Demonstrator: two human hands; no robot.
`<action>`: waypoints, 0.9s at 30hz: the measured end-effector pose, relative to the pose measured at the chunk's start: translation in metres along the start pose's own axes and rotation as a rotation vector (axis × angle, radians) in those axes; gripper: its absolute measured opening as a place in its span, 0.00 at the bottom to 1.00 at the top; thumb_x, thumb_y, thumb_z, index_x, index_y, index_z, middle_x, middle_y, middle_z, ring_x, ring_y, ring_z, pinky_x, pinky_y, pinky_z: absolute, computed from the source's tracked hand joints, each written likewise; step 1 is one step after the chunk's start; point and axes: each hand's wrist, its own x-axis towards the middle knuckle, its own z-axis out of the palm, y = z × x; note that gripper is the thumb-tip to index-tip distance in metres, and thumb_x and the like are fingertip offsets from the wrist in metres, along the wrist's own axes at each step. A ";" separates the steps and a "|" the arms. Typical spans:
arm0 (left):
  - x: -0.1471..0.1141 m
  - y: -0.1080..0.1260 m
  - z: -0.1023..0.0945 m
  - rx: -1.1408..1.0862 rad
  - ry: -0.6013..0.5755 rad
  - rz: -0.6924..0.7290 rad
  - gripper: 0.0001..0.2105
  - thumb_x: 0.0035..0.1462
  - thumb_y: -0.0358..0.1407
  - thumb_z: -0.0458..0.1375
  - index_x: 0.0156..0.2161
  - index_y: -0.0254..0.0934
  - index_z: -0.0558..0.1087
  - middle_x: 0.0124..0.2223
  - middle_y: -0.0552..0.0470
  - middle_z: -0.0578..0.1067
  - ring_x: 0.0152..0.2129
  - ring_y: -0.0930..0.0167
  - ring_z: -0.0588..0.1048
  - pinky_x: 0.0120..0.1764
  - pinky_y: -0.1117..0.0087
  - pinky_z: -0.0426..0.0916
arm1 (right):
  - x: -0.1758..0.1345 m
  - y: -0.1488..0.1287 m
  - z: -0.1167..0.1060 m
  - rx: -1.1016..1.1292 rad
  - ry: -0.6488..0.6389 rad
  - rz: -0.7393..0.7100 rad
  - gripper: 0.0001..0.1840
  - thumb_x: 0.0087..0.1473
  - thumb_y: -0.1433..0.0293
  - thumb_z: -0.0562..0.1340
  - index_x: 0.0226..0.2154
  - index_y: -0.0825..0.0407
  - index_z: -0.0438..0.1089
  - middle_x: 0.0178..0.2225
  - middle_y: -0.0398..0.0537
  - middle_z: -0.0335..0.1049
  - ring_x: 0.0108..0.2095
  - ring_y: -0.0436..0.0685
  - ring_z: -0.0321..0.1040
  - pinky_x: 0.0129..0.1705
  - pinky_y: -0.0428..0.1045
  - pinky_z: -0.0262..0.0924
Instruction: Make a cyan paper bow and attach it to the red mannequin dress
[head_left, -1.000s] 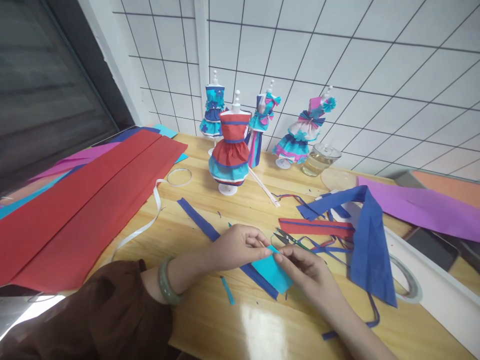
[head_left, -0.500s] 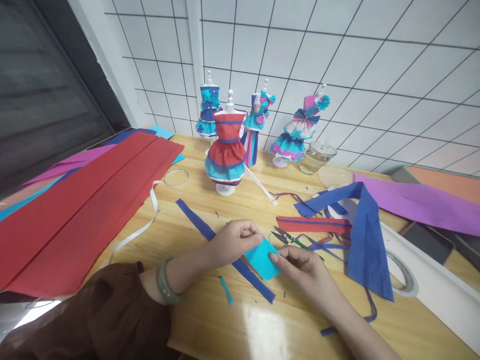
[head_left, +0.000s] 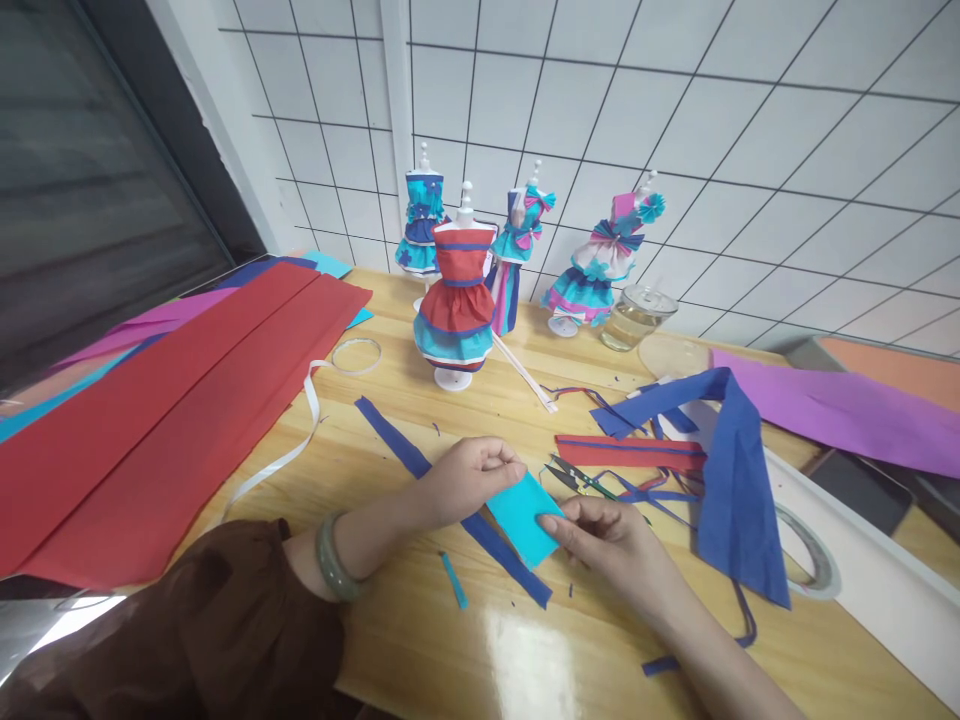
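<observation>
One flat turquoise papery rectangle (head_left: 523, 518), held just over one long blue strip (head_left: 394, 438) on the wooden counter (head_left: 416, 645). Left hand (head_left: 469, 482) pinching its top corner, right hand (head_left: 616, 532) its right edge, both nearly closed. Four mini mannequins (head_left: 465, 210) in ruffly dresses (head_left: 457, 303) behind, lol.

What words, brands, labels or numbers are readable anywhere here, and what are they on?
No text can be read.
Small white patch beside the red dress: may carry marks, too small and blurred to tell.
Held turquoise piece: no writing visible.
</observation>
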 end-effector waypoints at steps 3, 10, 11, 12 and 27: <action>0.001 0.000 0.001 0.016 0.017 0.014 0.11 0.48 0.42 0.55 0.27 0.33 0.65 0.21 0.59 0.62 0.18 0.79 0.59 0.21 0.77 0.52 | 0.000 0.000 0.001 -0.004 0.012 -0.008 0.15 0.44 0.61 0.63 0.18 0.55 0.65 0.14 0.37 0.56 0.17 0.45 0.48 0.19 0.43 0.45; -0.003 0.003 0.004 0.036 -0.001 0.054 0.10 0.50 0.40 0.54 0.27 0.33 0.64 0.21 0.59 0.62 0.17 0.79 0.59 0.20 0.78 0.53 | -0.001 0.000 0.001 -0.018 -0.008 -0.036 0.14 0.45 0.60 0.62 0.21 0.55 0.67 0.18 0.40 0.61 0.20 0.47 0.54 0.22 0.44 0.50; -0.004 0.003 0.005 0.053 -0.013 0.060 0.10 0.50 0.40 0.53 0.27 0.33 0.64 0.21 0.59 0.63 0.18 0.79 0.59 0.20 0.78 0.53 | -0.001 -0.001 0.001 -0.010 -0.022 -0.045 0.13 0.46 0.61 0.62 0.24 0.55 0.68 0.20 0.41 0.63 0.21 0.48 0.56 0.24 0.44 0.52; -0.005 0.004 0.006 0.069 -0.025 0.068 0.10 0.50 0.39 0.53 0.27 0.33 0.64 0.21 0.58 0.63 0.18 0.79 0.60 0.21 0.78 0.53 | -0.002 -0.002 0.001 -0.004 -0.035 -0.054 0.13 0.46 0.61 0.62 0.26 0.55 0.69 0.22 0.42 0.65 0.22 0.49 0.58 0.25 0.45 0.54; -0.003 0.003 0.002 0.025 0.007 0.026 0.11 0.48 0.41 0.54 0.26 0.34 0.64 0.20 0.59 0.62 0.17 0.79 0.59 0.21 0.77 0.53 | -0.004 -0.005 0.002 -0.164 -0.053 -0.095 0.17 0.49 0.59 0.58 0.18 0.54 0.63 0.16 0.38 0.51 0.19 0.47 0.48 0.21 0.44 0.46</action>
